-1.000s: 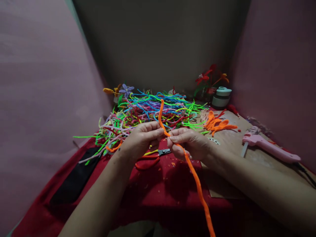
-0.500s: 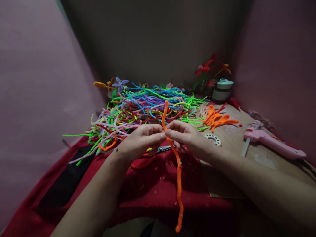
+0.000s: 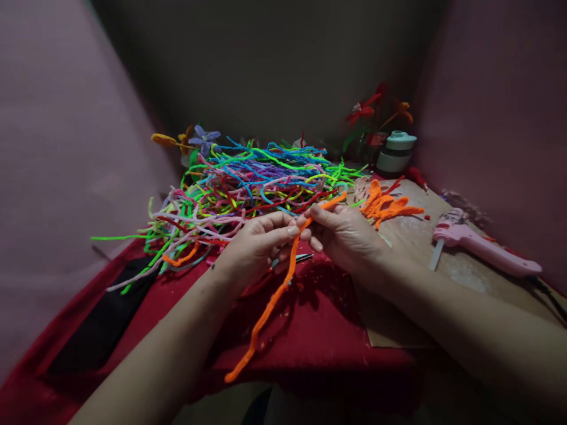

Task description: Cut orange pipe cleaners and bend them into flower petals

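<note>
1. Left hand: fingers closed in a pinch on the orange pipe cleaner, thumb and forefinger meeting at the stem.
2. Right hand: fingers likewise closed on the same stem, just right of the left-hand pinch; the two hands are almost touching at the fingertips.
3. Position: the orange pipe cleaner is held above the red cloth, in the middle of the scene.
4. Long axis: diagonal, from near left to far right; the short end projects past the right hand and points far right; the long end hangs down and points near left, its tip close to the near edge of the cloth.
5. Form: nearly straight, with a slight bend at the pinch.
6. Far side: a loose pile of multicoloured pipe cleaners lies just beyond the hands and spreads to the left.
7. Right side: a cluster of orange pieces sits near the right hand on a cardboard sheet; a pink glue gun lies farther right, well apart from the hands.
8. Beneath the hands: scissors, mostly hidden.
9. Open room: the cloth near and to the left of the hanging end is bare except for small scraps; pink walls close the scene on left and right.
</note>
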Tool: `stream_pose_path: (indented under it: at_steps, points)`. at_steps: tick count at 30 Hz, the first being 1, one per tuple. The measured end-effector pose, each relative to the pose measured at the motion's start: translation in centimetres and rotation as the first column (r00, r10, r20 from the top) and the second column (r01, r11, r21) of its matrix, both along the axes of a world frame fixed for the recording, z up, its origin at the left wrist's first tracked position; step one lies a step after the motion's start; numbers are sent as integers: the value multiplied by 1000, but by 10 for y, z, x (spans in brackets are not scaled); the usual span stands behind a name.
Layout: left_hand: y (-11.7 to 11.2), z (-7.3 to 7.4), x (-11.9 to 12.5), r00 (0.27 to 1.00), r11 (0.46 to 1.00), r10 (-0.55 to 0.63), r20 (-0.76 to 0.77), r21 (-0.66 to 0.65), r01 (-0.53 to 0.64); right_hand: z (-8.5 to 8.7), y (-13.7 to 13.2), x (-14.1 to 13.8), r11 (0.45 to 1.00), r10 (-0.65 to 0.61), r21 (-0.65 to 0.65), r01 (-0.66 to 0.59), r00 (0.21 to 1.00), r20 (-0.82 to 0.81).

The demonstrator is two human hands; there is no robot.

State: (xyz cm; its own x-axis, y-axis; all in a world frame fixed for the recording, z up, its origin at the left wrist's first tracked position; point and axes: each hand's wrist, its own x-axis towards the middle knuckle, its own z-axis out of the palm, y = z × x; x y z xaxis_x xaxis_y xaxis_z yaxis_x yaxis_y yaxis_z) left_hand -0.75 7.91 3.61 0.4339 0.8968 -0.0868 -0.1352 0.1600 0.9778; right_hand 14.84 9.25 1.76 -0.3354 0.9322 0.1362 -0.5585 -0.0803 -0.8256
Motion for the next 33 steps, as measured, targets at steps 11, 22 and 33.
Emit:
stream_pose_path:
  at_steps: [11,22,33]
  points:
    - [-4,-6,11,995,999,-26,97,-40,30,1,-1,1,980,36,-188,-57,992,-118]
    - [-6,-4,4,985,980,128,-112,166,-108,-1,-6,2,993,82,-86,-80,996,21]
    - [-3,-7,-3,796,774,385,-467,633,-4,-2,-11,0,975,186,-165,-147,950,250]
